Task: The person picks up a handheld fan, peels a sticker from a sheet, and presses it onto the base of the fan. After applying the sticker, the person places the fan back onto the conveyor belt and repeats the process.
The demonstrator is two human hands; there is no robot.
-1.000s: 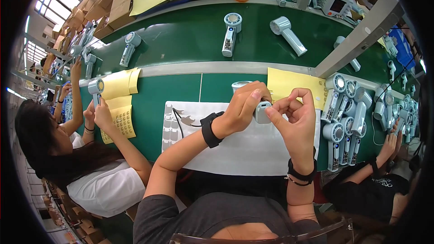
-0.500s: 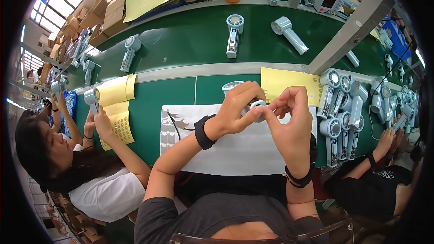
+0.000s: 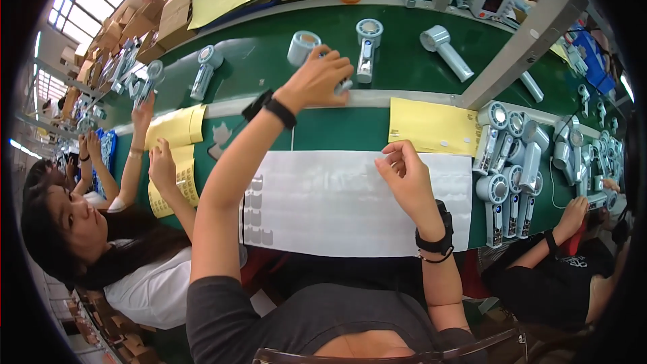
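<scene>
Head view: left hand (image 3: 315, 83) outstretched, gripping handheld fan (image 3: 345, 84).

Matt white paper sheet (image 3: 350, 202), glossy grey plastic fans (image 3: 502, 189), smooth green table (image 3: 269, 67)

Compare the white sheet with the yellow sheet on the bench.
The white sheet is larger and lies in front of the person; the yellow sheet is smaller, further back on the right. The right hand rests on the white one; nothing touches the yellow. Both lie flat.
</scene>
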